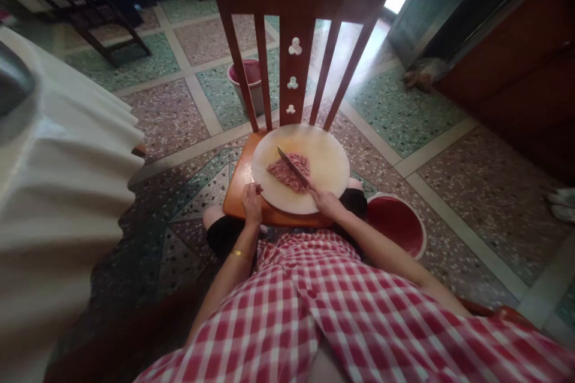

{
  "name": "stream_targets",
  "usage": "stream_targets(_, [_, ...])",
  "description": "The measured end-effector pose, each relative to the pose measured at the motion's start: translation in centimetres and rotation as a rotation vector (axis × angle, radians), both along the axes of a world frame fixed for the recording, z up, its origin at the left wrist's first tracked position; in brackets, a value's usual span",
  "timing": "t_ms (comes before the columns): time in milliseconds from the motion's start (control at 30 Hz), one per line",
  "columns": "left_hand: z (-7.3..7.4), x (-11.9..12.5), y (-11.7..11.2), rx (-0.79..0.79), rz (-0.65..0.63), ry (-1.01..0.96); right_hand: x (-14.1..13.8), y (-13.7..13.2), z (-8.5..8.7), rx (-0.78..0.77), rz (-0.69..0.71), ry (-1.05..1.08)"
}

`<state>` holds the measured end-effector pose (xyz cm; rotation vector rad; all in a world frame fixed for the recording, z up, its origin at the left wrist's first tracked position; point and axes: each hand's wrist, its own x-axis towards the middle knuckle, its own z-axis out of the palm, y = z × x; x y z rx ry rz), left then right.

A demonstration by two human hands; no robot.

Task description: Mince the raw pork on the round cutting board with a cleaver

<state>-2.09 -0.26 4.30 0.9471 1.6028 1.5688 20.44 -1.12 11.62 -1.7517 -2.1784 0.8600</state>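
A round white cutting board (330, 161) rests on the wooden chair seat (238, 194) in front of me. Chopped raw meat (287, 176) is heaped on its left-centre part. My right hand (326, 200) is closed round the handle of a kitchen knife (291, 163) at the board's near right. The dark blade slants up and left across the meat. By the near left rim of the board, my left hand (252, 200) has its fingers curled in. Its fingertips look dark reddish; whether they pinch anything is too small to tell.
The slatted chair back (294, 66) rises behind the board. A red bucket (395, 224) stands on the floor at right, and a bin (249, 87) stands behind the chair. At left is a table with a pale cloth (58, 209). Another chair (96, 27) stands farther back.
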Motion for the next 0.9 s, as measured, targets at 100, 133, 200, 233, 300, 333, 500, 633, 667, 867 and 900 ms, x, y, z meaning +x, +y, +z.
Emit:
stream_targets(100, [0.1, 0.1, 0.1, 0.000, -0.005, -0.007, 0.3, 0.1, 0.8, 0.081, 0.022, 0.088])
stream_targets(133, [0.2, 0.2, 0.1, 0.004, -0.010, -0.007, 0.3, 0.1, 1.4, 0.144, 0.025, 0.138])
stream_targets(200, [0.3, 0.4, 0.2, 0.015, -0.017, -0.018, 0.1, 0.0, 2.1, 0.238, 0.003, 0.200])
stream_targets(233, [0.3, 0.5, 0.3, 0.017, -0.022, -0.024, 0.0, 0.0, 2.0, 0.246, -0.018, 0.197])
stream_targets(300, [0.4, 0.8, 0.3, 0.016, -0.029, -0.031, -0.1, 0.0, 1.1, 0.170, -0.041, 0.140])
stream_targets(333, [0.4, 0.9, 0.4, 0.015, -0.036, -0.029, 0.0, 0.0, 0.5, 0.109, -0.043, 0.103])
stream_targets(500, [0.6, 0.8, 0.5, 0.011, -0.040, -0.015, 1.1, 0.4, 1.0, 0.108, -0.014, 0.136])
stream_targets(633, [0.2, 0.7, 0.5, 0.003, -0.024, -0.030, 1.3, 0.5, 1.6, 0.217, -0.075, 0.202])
stream_targets(667, [0.1, 0.8, 0.5, 0.002, -0.025, -0.034, 1.3, 0.5, 1.1, 0.174, -0.093, 0.182])
stream_targets(867, [0.2, 1.0, 0.5, 0.004, -0.049, -0.031, 1.6, 0.8, 0.1, 0.058, -0.073, 0.204])
stream_targets(900, [0.3, 1.0, 0.5, 0.007, -0.046, -0.028, 1.6, 0.8, 0.7, 0.115, -0.069, 0.234])
